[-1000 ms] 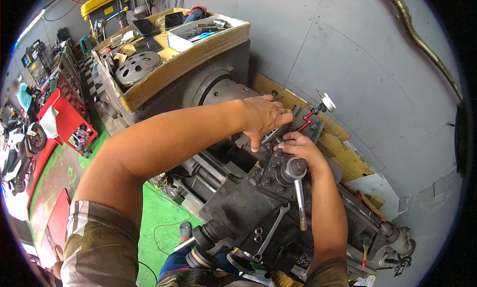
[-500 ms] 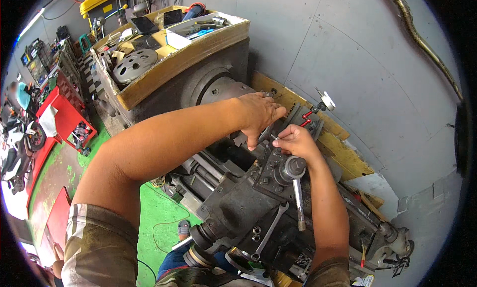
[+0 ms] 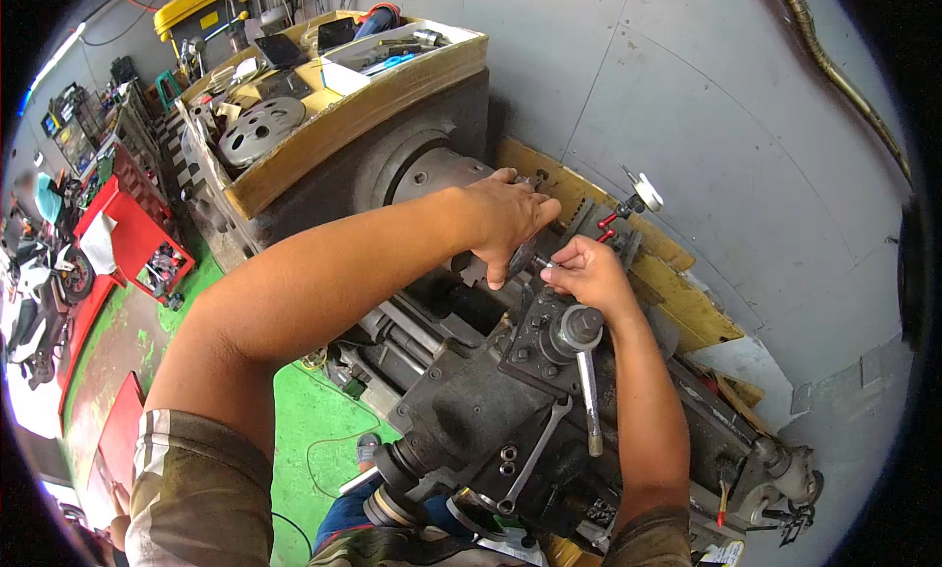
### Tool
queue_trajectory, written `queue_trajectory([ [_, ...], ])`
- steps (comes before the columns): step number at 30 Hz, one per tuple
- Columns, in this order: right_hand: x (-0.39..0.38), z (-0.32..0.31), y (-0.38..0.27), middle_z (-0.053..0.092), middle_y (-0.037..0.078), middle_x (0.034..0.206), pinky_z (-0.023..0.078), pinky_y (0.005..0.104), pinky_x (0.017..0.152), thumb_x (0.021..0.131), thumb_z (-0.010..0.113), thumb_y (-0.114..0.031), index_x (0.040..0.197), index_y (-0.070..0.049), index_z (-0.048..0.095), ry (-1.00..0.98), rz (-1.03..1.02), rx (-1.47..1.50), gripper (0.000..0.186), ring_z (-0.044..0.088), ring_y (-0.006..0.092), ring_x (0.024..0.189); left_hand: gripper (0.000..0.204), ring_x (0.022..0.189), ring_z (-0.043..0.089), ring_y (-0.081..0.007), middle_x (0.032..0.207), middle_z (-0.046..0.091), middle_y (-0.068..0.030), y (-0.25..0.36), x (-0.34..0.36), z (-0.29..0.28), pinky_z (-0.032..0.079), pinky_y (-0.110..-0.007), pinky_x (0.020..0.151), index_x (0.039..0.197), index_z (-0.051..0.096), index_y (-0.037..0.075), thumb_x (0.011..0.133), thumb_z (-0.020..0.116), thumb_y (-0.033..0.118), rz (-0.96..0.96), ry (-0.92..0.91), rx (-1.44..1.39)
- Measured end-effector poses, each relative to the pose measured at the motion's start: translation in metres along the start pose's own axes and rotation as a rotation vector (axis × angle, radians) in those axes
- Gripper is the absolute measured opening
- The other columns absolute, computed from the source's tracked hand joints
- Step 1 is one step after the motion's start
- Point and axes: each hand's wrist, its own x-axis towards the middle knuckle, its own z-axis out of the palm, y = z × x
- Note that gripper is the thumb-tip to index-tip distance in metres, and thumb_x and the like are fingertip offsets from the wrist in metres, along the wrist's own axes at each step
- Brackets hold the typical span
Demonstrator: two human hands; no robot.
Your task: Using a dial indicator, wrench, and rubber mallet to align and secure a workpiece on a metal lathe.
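Grey chuck [image 3: 424, 177] behind splayed L hand [image 3: 510, 219]; gauge [image 3: 647, 192] nr R hand [image 3: 586, 270], metal pc [image 3: 544, 262] pinched

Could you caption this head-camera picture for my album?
Left hand spread over a lathe, right hand pinching a small metal piece; a wrench lies nearby.

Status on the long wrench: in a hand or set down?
Set down: the wrench lies on the dark carriage, untouched; the left hand is by the chuck, the right hand by the tool post.
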Motion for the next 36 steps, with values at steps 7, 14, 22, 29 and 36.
queue_trajectory([
  [7, 0.009, 0.0, 0.015, 0.076, 0.014, 0.096, 0.062, 0.0312, 0.074, 0.094, 0.08, 0.001, 0.107, 0.001, 0.061, 0.008, 0.008, 0.041, 0.023, 0.077, 0.0205, 0.085, 0.107, 0.145, 0.052, -0.0427, 0.142, 0.064, -0.0213, 0.003, -0.002, 0.0, 0.031, -0.065, 0.124, 0.139, 0.045, 0.005, 0.056, 0.102, 0.041, -0.024, 0.018, -0.064],
  [14, 0.01, -0.007, 0.022, 0.076, 0.014, 0.102, 0.063, 0.0324, 0.077, 0.096, 0.079, -0.002, 0.11, 0.001, 0.061, 0.026, 0.009, 0.184, 0.023, 0.078, 0.0219, 0.089, 0.102, 0.137, 0.059, -0.0408, 0.131, 0.069, -0.0209, 0.001, -0.001, -0.006, 0.033, -0.06, 0.123, 0.134, 0.047, 0.005, 0.057, 0.102, 0.041, -0.026, 0.005, -0.135],
  [22, 0.009, -0.005, 0.018, 0.075, 0.01, 0.089, 0.055, 0.0276, 0.066, 0.089, 0.087, -0.002, 0.102, -0.002, 0.063, 0.029, -0.015, -0.044, 0.027, 0.069, 0.013, 0.075, 0.108, 0.136, 0.06, -0.0392, 0.13, 0.07, -0.0206, 0.0, -0.002, -0.001, 0.033, -0.058, 0.121, 0.141, 0.046, 0.006, 0.058, 0.102, 0.043, 0.011, 0.023, -0.124],
  [29, 0.007, -0.005, 0.023, 0.074, 0.008, 0.087, 0.055, 0.028, 0.067, 0.089, 0.086, 0.002, 0.097, -0.002, 0.063, 0.027, -0.104, 0.08, 0.025, 0.067, 0.0125, 0.074, 0.11, 0.14, 0.057, -0.0417, 0.13, 0.069, -0.0225, -0.003, -0.004, -0.002, 0.028, -0.059, 0.127, 0.143, 0.044, 0.006, 0.057, 0.102, 0.043, 0.003, 0.002, -0.18],
  [36, 0.002, -0.006, 0.02, 0.074, 0.009, 0.087, 0.058, 0.0284, 0.069, 0.089, 0.086, 0.002, 0.097, -0.001, 0.064, 0.008, -0.133, 0.132, 0.023, 0.07, 0.0134, 0.075, 0.112, 0.143, 0.053, -0.0446, 0.136, 0.065, -0.0249, -0.003, -0.004, 0.0, 0.027, -0.066, 0.126, 0.146, 0.042, 0.005, 0.058, 0.101, 0.041, 0.021, 0.033, -0.164],
])
